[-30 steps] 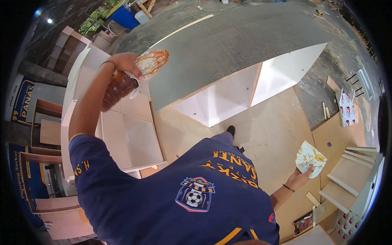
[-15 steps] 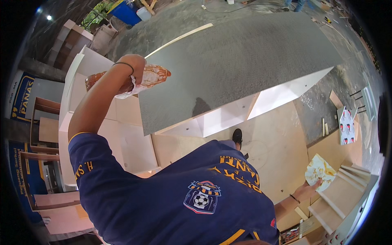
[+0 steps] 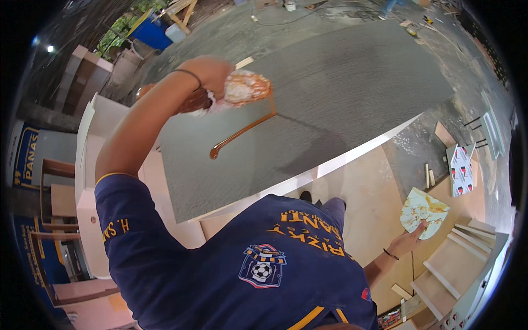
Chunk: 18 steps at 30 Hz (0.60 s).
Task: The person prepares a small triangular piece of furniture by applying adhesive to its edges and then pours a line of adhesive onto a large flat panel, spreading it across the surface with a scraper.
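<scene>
My left hand (image 3: 212, 76) is closed round a brown glue bottle (image 3: 248, 89) tipped to the right, its front part smeared with white and orange residue. From its end a thin amber stream falls onto a large grey panel (image 3: 357, 82). A line of amber glue (image 3: 242, 133) lies on the panel's left part, thickest at its near left end. Low on the right, my right hand (image 3: 407, 242) pinches a stained whitish flat spreader (image 3: 423, 212), away from the panel. The fingers of my left hand are partly hidden behind its back.
White cabinet parts (image 3: 91, 203) stand along the left. Behind the panel are a blue bin (image 3: 151, 30) and a pale jug (image 3: 175, 34). At right, wooden boards (image 3: 456, 258) and a patterned white piece (image 3: 462, 170) lie near my right hand. My shoe (image 3: 306, 196) shows by the panel's near edge.
My left hand has moved right over the panel with the bottle, and a line of amber glue now lies on the grey surface. My right hand with the spreader has shifted slightly up and left.
</scene>
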Motion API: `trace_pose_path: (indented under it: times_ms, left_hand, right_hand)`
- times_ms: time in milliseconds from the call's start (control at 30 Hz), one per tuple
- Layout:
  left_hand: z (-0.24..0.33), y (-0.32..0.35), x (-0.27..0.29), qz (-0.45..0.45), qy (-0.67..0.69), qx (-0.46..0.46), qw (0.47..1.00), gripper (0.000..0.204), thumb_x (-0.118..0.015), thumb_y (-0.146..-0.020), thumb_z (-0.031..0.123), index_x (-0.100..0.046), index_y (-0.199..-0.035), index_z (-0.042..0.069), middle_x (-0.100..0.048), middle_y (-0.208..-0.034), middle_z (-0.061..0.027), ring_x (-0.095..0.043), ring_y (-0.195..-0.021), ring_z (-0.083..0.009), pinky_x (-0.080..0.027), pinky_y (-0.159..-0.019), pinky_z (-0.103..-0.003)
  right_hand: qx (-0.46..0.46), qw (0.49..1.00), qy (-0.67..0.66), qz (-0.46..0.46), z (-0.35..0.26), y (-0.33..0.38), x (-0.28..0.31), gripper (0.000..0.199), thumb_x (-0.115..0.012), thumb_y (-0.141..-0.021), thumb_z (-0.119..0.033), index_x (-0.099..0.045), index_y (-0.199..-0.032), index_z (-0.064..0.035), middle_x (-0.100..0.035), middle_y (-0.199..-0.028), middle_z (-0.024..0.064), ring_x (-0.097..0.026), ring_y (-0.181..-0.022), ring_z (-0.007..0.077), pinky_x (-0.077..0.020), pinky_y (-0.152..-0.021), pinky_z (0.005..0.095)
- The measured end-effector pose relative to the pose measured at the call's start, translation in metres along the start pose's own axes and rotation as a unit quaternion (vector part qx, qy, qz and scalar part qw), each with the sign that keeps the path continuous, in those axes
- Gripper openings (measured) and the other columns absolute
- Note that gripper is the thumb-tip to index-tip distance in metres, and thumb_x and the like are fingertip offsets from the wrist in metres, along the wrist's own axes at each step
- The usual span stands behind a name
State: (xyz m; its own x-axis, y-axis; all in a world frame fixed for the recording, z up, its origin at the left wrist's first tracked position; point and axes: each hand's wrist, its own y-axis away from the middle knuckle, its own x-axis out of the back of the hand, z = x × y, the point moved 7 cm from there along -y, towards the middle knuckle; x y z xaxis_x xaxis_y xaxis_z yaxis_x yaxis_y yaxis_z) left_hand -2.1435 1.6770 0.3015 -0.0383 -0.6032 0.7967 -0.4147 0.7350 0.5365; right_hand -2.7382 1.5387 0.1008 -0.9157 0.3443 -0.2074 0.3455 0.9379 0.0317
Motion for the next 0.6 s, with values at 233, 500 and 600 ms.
trace_pose_path:
  times_ms: [233, 500, 600]
  left_hand:
    - [0.093, -0.123, 0.137, 0.164, -0.008, -0.060, 0.985, 0.054, -0.078, -0.060, 0.019, -0.053, -0.105, 0.001, -0.063, -0.097, -0.0219, -0.059, -0.095, -0.0395, -0.047, -0.078, -0.047]
    - [0.136, -0.187, 0.272, 0.327, 0.008, -0.068, 0.942, 0.058, -0.079, -0.063, 0.027, -0.055, -0.111, 0.003, -0.065, -0.100, -0.0202, -0.062, -0.096, -0.0361, -0.049, -0.079, -0.044]
    - [0.125, -0.187, 0.276, 0.321, 0.012, -0.036, 0.946, 0.064, -0.078, -0.064, 0.028, -0.052, -0.116, 0.003, -0.063, -0.102, -0.0214, -0.060, -0.097, -0.0377, -0.048, -0.082, -0.045]
  right_hand:
    - [0.006, 0.998, 0.008, 0.067, -0.004, -0.075, 0.016, 0.059, -0.053, -0.095, -0.027, -0.031, -0.137, 0.0078, -0.044, -0.135, 0.0193, -0.050, -0.118, 0.0267, -0.0408, -0.100, 0.0368]
    - [0.010, 0.992, 0.055, 0.116, -0.027, -0.166, 0.010, 0.058, -0.055, -0.094, -0.031, -0.039, -0.133, 0.0075, -0.049, -0.130, 0.0178, -0.053, -0.113, 0.0260, -0.0432, -0.096, 0.0373]
    - [0.029, 0.993, 0.084, 0.080, -0.033, -0.199, -0.014, 0.057, -0.054, -0.094, -0.031, -0.039, -0.132, 0.0080, -0.050, -0.129, 0.0172, -0.053, -0.112, 0.0248, -0.0433, -0.096, 0.0351]
